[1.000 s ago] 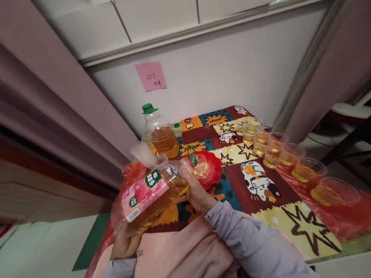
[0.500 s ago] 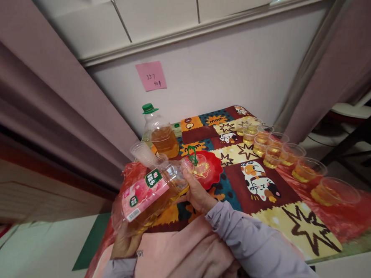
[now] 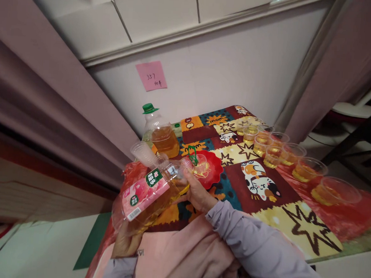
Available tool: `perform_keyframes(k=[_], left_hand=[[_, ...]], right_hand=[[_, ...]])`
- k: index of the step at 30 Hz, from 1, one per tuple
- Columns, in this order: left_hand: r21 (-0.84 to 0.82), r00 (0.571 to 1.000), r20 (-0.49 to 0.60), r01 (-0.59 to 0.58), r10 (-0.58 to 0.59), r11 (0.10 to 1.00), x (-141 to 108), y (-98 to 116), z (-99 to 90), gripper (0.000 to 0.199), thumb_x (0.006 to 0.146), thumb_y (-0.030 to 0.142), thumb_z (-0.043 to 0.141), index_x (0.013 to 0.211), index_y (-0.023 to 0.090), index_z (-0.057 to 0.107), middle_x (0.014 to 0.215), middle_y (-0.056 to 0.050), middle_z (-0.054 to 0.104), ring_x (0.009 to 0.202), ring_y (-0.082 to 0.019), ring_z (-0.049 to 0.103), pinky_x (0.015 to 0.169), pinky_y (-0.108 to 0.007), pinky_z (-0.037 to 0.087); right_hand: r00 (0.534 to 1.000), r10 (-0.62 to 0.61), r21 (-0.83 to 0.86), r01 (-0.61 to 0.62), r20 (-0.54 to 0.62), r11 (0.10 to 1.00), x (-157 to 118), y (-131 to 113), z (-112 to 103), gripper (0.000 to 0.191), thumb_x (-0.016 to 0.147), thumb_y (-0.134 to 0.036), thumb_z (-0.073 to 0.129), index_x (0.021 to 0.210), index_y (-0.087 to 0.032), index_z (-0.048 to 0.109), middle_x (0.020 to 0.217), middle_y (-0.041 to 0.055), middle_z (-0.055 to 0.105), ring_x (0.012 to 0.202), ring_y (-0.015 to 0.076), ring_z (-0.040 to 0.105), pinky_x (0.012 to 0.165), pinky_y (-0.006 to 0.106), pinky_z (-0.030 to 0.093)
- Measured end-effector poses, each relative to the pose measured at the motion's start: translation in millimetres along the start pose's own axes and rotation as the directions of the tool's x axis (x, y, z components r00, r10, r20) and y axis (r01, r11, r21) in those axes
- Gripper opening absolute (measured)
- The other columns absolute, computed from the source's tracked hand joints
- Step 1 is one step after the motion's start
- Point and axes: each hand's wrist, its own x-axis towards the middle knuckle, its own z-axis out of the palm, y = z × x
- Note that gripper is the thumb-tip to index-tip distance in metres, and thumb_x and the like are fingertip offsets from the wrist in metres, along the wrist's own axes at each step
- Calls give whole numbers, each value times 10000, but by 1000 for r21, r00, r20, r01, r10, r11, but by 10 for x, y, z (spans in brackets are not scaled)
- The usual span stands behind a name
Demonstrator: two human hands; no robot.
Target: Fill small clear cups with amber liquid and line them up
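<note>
Left hand (image 3: 127, 239) and right hand (image 3: 197, 189) grip a tilted bottle (image 3: 147, 191) with drink (image 3: 164, 199) left inside; right of them, several cups (image 3: 273, 156) already hold some; another bottle (image 3: 164, 142) stands beyond.

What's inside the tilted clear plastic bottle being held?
Amber liquid shows through the tilted clear plastic bottle. Its rectangular pink label with green badges and the right hand cover parts; what lies directly behind them can't be seen.

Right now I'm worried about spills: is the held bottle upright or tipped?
Tipped: the held bottle slants, left hand at its base, right hand near its neck.
</note>
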Motion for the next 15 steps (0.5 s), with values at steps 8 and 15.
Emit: perform_keyframes(k=[8,15], left_hand=[[36,998,-61,13,-10,999,-43,52,117,897,813,659,977,1624,414,682,1782,-60,583,1719,-470,400,1303,-653,513],[42,997,-78,14,-11,999,-66,83,205,960,734,709,1004,1606,460,691,1821,-47,533,1733,-489,365,1304,-647,515]], right_hand=[[1000,11,10,-12,15,1000,2,-1,-5,765,1000,-824,704,1567,-318,608,1259,94,848,1075,300,851,657,393,749],[1000,10,3,-10,16,1000,1,-8,7,752,1007,-826,688,1554,-312,632,1264,108,858,1079,312,858,656,399,751]])
